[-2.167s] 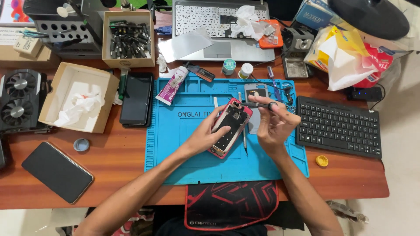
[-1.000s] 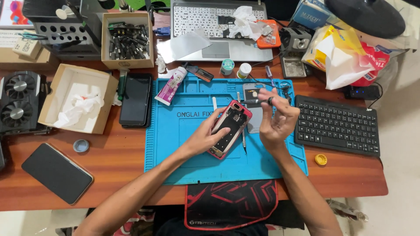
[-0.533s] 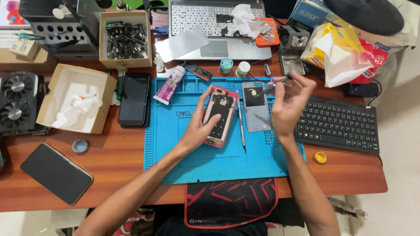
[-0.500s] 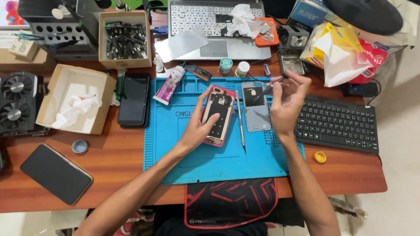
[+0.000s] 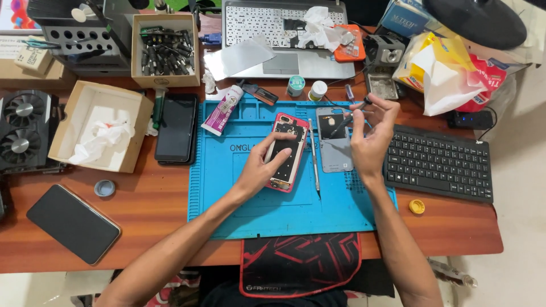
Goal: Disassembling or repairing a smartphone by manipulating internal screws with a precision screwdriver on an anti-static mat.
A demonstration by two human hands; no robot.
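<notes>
Two bare hands worked over a blue repair mat (image 5: 256,210) on a cluttered wooden desk (image 5: 153,222). The left hand (image 5: 259,170) lay half open, fingers spread flat on an opened phone with a red frame (image 5: 287,150), pinning it to the mat. The right hand (image 5: 369,139) was closed in a pinch around a thin dark screwdriver (image 5: 350,116), its tip slanting down toward the grey back cover (image 5: 334,139) lying just left of that hand.

A second earlier both hands had been huddled over the phone, which was tilted and held up off the mat. Since then the phone had been laid flat and straight, the right hand had drawn away up and to the right, and the grey cover had come into plain view beside the phone. That suggested the close work on the phone had paused.

Metal tweezers (image 5: 314,156) lay between phone and cover. A black keyboard (image 5: 441,162) sat right of the right hand. Left of the left hand lay a dark phone (image 5: 176,128) and an open cardboard box (image 5: 99,133). Beyond the fingers stood two small jars (image 5: 307,89) and a white and purple tube (image 5: 223,103). Nothing blocked either hand.
</notes>
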